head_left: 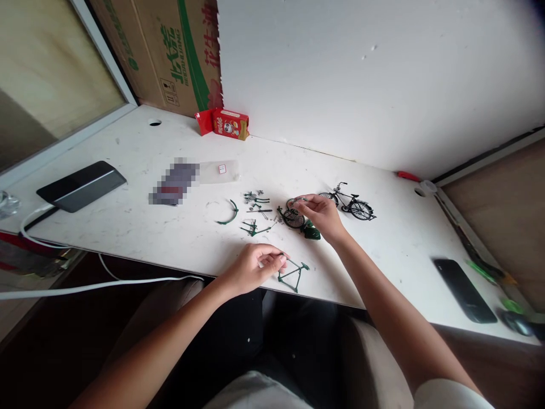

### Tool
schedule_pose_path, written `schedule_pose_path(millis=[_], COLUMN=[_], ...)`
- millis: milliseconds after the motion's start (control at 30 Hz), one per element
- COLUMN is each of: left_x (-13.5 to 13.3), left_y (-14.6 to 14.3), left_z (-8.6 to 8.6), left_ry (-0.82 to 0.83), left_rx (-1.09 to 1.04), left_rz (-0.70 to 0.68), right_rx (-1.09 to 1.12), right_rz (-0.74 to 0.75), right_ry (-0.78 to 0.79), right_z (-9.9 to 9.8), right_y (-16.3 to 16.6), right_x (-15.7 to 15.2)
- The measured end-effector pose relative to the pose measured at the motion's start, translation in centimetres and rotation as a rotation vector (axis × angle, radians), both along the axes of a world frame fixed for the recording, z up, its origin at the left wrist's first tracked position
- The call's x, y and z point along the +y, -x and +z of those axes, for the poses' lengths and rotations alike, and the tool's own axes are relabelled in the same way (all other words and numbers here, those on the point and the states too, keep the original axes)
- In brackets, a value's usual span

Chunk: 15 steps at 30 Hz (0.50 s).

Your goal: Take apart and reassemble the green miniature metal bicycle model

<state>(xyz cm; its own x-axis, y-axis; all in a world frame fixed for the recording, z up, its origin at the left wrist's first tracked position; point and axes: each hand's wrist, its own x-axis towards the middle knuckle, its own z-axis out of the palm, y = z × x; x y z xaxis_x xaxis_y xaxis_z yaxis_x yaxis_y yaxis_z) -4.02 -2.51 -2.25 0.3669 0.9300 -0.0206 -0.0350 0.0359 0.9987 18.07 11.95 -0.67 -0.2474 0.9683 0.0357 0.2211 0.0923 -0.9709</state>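
My left hand [258, 267] is closed in a pinch on a small green model bicycle frame [291, 272] with its saddle, held near the table's front edge. My right hand [320, 213] is also closed, its thumb and fingertips together over a pile of black miniature wheels [293, 219]; what it pinches is too small to make out. Beside that pile lies a green basket-like part [312, 230]. Left of the wheels are loose green and silver bicycle parts [253, 228] and a curved green mudguard [233, 213]. Behind my right hand stands a complete black model bicycle [355, 205].
A red snack box [231, 124] sits against the wall, before a large cardboard carton [170, 57]. Toward the left are a clear plastic bag [219, 171], a blurred-out item [175, 183] and a dark tablet-like device [82, 186]. A black phone [464, 289] lies at right.
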Motion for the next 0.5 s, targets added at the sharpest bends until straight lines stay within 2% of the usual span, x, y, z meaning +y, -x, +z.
schedule_pose_path(millis=[233, 500], left_x=[0.2, 0.1], left_y=[-0.2, -1.0], left_z=[-0.7, -2.1], left_ry=[-0.023, -0.296], left_rx=[0.012, 0.191], left_rz=[0.074, 0.323], right_rx=[0.187, 0.236], right_rz=[-0.062, -0.107], right_ry=[0.121, 0.142], right_z=[-0.8, -1.4], right_y=[-0.4, -0.2], right_x=[-0.1, -1.3])
